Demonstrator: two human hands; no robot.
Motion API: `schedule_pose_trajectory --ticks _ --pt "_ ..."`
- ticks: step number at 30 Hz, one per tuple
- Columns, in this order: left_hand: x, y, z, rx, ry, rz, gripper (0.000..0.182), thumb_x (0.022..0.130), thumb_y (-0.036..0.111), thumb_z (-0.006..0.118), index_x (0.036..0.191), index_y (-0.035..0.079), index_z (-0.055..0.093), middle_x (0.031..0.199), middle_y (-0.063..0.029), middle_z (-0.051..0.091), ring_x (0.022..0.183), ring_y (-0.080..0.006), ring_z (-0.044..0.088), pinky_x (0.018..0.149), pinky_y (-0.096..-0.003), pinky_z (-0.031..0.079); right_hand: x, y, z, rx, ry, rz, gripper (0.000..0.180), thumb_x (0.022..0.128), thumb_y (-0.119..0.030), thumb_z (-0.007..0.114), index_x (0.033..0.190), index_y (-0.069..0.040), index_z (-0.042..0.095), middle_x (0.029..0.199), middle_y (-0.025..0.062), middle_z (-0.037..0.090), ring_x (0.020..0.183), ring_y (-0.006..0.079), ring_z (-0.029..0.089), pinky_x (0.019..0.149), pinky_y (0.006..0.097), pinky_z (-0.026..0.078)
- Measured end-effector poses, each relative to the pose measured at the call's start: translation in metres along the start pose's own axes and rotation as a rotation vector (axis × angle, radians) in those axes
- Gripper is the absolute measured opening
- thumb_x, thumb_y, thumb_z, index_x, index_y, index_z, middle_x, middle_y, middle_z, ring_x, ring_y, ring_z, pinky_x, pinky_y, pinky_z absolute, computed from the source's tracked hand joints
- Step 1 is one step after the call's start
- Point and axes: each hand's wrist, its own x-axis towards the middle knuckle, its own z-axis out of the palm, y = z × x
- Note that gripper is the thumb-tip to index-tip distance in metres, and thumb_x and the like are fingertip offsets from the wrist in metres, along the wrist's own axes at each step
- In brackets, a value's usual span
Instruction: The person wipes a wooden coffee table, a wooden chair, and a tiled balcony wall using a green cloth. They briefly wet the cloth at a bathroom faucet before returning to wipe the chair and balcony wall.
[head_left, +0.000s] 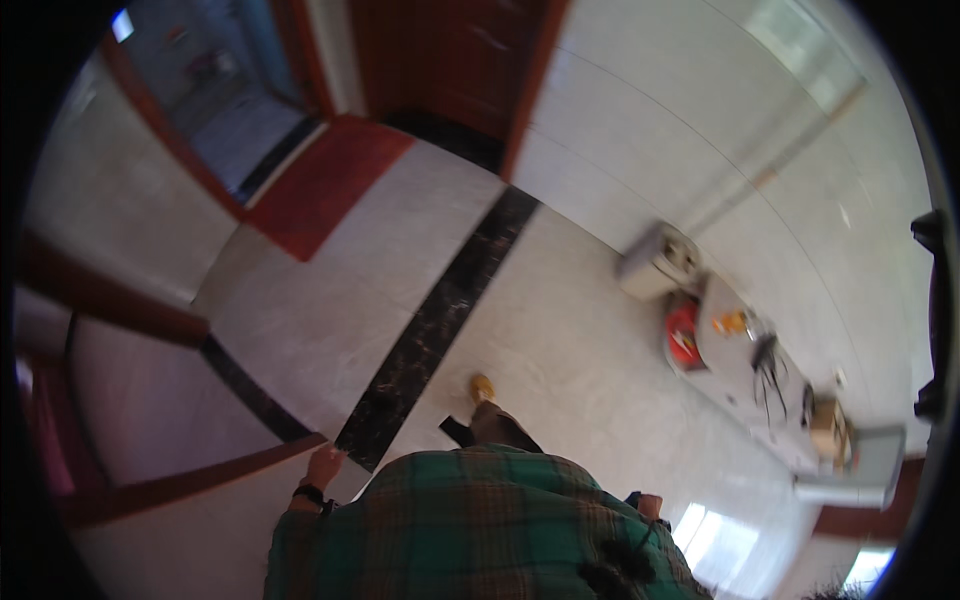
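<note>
My left hand (325, 465), with a dark band on its wrist, hangs at my left side close to a wooden door frame (285, 451); it is blurred and its fingers are hard to make out. At my right side is my right hand (649, 505), small and partly hidden by my green plaid shirt (480, 517). A dark object (634, 499) lies right at that hand; whether it is held cannot be told. Below me one yellow shoe (482, 389) shows on the pale tiled floor, beside a dark marble strip (427, 330).
A red mat (330, 187) lies before an open doorway at the upper left, near a brown door (465, 67). Along the right wall stand a bin (656, 262) and a low cabinet (720, 375) bearing cables (769, 367), an orange item (730, 322) and a cardboard box (828, 427).
</note>
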Motion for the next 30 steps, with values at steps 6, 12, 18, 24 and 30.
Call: schedule_pose_trajectory --ticks 6,12,18,24,30 --pt "-0.016 0.045 0.037 -0.201 -0.001 -0.182 0.036 0.078 0.037 0.052 0.069 0.003 0.054 0.069 -0.0191 0.058 0.072 -0.037 0.057 0.065 -0.0457 0.044 0.096 -0.254 0.038 0.019 -0.222 -0.258 0.017 0.073 -0.013 0.052 0.066 -0.002 0.063 0.057 0.0081 0.056 0.056 0.0131 0.054 0.053 0.0304 0.043" --pt "-0.006 0.074 0.064 -0.382 -0.156 -0.449 0.041 0.077 0.042 0.051 0.07 0.002 0.059 0.071 -0.021 0.059 0.072 -0.0378 0.058 0.065 -0.0465 0.045 0.174 -0.459 0.094 0.084 -0.274 -0.39 0.026 0.071 -0.002 0.043 0.086 0.003 0.064 0.069 0.0038 0.06 0.059 0.0111 0.056 0.053 0.0228 0.043" --pt "0.091 0.053 0.002 -0.418 -0.127 -0.539 0.046 0.074 0.046 0.052 0.067 0.001 0.061 0.072 -0.0232 0.059 0.072 -0.0391 0.059 0.065 -0.0483 0.046 0.22 -0.536 0.159 -0.065 -0.209 -0.556 0.019 0.072 -0.002 0.048 0.082 0.001 0.065 0.067 0.0044 0.059 0.063 0.0146 0.055 0.057 0.0293 0.044" --pt "0.249 -0.017 -0.15 -0.159 0.178 -0.204 0.031 0.08 0.036 0.052 0.075 0.006 0.057 0.066 -0.0183 0.056 0.066 -0.0374 0.055 0.061 -0.0462 0.044 0.241 -0.523 0.196 0.043 -0.338 -0.346 0.015 0.072 -0.007 0.047 0.067 -0.001 0.06 0.064 0.0166 0.058 0.053 0.0226 0.055 0.052 0.0354 0.042" --pt "0.405 -0.04 -0.326 -0.365 0.325 -0.393 0.042 0.08 0.037 0.054 0.102 0.001 0.056 0.093 -0.0206 0.061 0.091 -0.0356 0.057 0.079 -0.0419 0.046 0.265 -0.632 0.277 -0.206 -0.313 -0.211 0.014 0.072 -0.007 0.048 0.067 -0.001 0.059 0.065 0.0166 0.059 0.053 0.0231 0.054 0.052 0.0362 0.043"
